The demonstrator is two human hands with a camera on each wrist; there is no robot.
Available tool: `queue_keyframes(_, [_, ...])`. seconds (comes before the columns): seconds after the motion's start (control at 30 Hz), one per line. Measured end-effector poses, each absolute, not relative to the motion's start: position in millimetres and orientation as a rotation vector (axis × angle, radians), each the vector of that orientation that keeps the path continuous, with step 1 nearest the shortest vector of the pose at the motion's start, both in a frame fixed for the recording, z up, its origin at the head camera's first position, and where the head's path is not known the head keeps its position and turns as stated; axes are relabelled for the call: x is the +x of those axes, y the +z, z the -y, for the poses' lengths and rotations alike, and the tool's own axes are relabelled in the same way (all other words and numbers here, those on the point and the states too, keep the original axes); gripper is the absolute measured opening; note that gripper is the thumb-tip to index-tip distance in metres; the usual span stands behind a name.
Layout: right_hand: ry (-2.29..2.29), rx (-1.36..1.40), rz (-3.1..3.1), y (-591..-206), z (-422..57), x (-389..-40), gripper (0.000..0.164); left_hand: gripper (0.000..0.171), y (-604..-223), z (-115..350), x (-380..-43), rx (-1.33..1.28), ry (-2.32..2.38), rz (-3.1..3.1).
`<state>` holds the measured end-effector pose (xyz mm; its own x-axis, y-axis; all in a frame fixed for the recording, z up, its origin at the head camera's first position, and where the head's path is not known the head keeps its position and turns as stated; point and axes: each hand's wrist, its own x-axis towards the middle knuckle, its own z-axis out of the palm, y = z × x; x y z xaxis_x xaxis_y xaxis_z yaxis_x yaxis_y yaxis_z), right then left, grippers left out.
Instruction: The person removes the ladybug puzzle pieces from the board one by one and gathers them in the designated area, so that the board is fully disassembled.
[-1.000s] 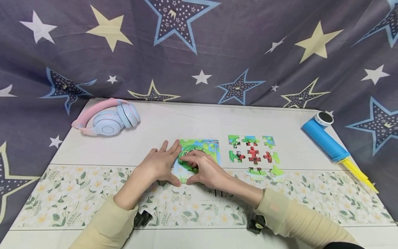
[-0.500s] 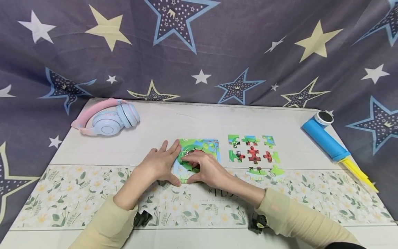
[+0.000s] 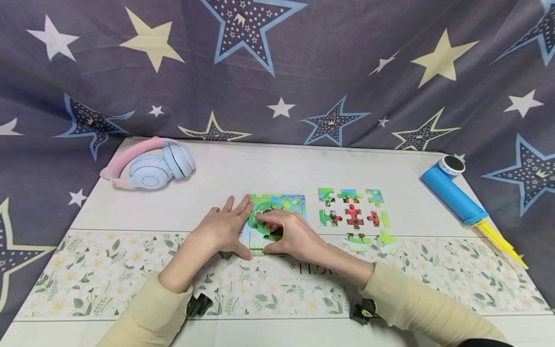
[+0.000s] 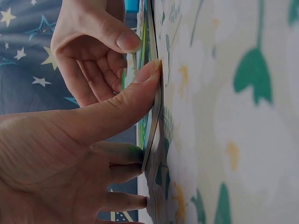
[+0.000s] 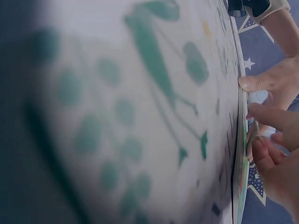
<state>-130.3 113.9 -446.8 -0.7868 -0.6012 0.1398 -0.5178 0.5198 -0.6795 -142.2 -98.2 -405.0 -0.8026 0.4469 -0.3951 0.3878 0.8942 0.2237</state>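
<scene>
A square puzzle board [image 3: 299, 197] with a green ladybug picture lies in front of me at mid-table. My left hand [image 3: 218, 231] braces it, with spread fingers along its left side and the thumb at its lower left corner. Over the board's lower middle, my right hand [image 3: 295, 233] curls its fingers and thumb toward each other. In the right wrist view it pinches a thin puzzle piece [image 5: 253, 134], seen edge-on and tilted against the board. The hand hides much of that piece in the head view. Several loose puzzle pieces [image 3: 354, 218] lie in rows to the right.
Pink and blue headphones [image 3: 151, 166] rest at the back left. A blue cylinder with a yellow end [image 3: 455, 195] lies at the right edge, beside a white round object with a dark top [image 3: 452, 165]. A star-patterned curtain [image 3: 277, 72] hangs behind the table.
My right hand has shifted slightly to the right over the board, uncovering more of its lower left. The left hand and the loose pieces have stayed put.
</scene>
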Motion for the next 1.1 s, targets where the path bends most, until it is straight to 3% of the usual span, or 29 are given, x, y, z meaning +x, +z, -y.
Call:
queue_keyframes(0.5, [-1.156, -0.881, -2.703, -441.8, -154.6, -128.6, 0.083, 0.124, -404.0, 97.8, -140.8, 0.595, 0.201, -2.613])
queue_keyframes(1.1, [-1.104, -0.849, -2.854, -442.0, -233.2, -118.6, 0.075, 0.125, -405.0, 97.5, -141.1, 0.598, 0.211, -2.621])
